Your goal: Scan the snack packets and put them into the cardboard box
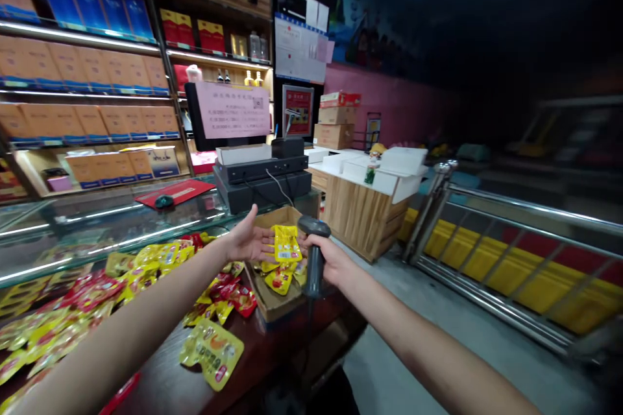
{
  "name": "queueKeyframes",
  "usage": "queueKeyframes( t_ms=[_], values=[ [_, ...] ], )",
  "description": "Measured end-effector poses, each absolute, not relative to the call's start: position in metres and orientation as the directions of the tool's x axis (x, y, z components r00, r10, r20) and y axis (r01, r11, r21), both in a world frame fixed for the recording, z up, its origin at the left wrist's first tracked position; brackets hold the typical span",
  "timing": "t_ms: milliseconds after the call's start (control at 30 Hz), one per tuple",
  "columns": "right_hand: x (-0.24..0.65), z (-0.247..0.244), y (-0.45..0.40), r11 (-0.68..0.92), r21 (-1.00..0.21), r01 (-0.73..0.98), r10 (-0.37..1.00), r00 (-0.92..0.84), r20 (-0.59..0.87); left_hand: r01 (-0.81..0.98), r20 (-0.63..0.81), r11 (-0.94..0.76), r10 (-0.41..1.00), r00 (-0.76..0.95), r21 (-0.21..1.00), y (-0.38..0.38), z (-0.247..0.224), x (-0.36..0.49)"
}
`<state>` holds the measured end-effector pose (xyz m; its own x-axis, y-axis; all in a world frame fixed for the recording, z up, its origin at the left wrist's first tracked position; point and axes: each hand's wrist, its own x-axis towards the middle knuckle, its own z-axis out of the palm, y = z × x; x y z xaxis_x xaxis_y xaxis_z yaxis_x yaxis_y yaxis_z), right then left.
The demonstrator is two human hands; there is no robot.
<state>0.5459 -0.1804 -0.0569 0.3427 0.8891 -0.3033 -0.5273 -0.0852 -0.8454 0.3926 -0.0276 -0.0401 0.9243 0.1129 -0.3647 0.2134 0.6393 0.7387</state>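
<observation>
A black, pistol-shaped handheld barcode scanner (314, 253) is being clasped around its handle by the right hand (331, 260), whose grip is closed, with the long axis nearly upright and the scanning head at the top pointing left toward a yellow foil snack packet (287, 244). The packet is being shown between both hands, above an open brown cardboard box (272, 292) on a dark wooden counter (156, 373). The left hand (249, 240) is being reached out with its grip spread, palm open, its fingertips at the packet's left edge; whether the packet is being pinched cannot be told. Loose yellow and red snack packets (82, 295) are being displayed around the box, beside a glass display case (111, 220). A black cash register (263, 175) and a pink printed notice (232, 110) are being seen beyond the box, with shelves of boxed goods (87, 71) to the left.
</observation>
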Motion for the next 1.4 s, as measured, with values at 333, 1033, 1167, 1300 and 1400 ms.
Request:
queueKeyframes(
  t_ms=[333, 1033, 1167, 1300, 1400],
  values=[
    [0.569, -0.066, -0.211, -0.026, -0.767, -0.641, 0.827, 0.418, -0.377, 0.302, -0.478, 0.596, 0.159, 0.864, 0.744, -0.044, -0.055, 0.417],
    [0.4, -0.103, -0.186, -0.259, -0.919, -0.298, 0.948, 0.102, -0.3, 0.04, -0.544, 0.8, 0.37, 0.753, 0.599, -0.115, -0.107, 0.155],
    [0.387, -0.119, -0.186, -0.341, -0.917, -0.209, 0.924, 0.107, -0.368, 0.002, -0.571, 0.83, 0.382, 0.727, 0.558, -0.127, -0.129, 0.156],
    [0.378, -0.133, -0.179, -0.377, -0.903, -0.207, 0.909, 0.102, -0.404, -0.013, -0.567, 0.833, 0.389, 0.726, 0.553, -0.123, -0.139, 0.161],
    [0.373, -0.135, -0.172, -0.405, -0.871, -0.277, 0.898, 0.06, -0.437, 0.019, -0.547, 0.813, 0.374, 0.748, 0.582, -0.117, -0.137, 0.162]
  ],
)
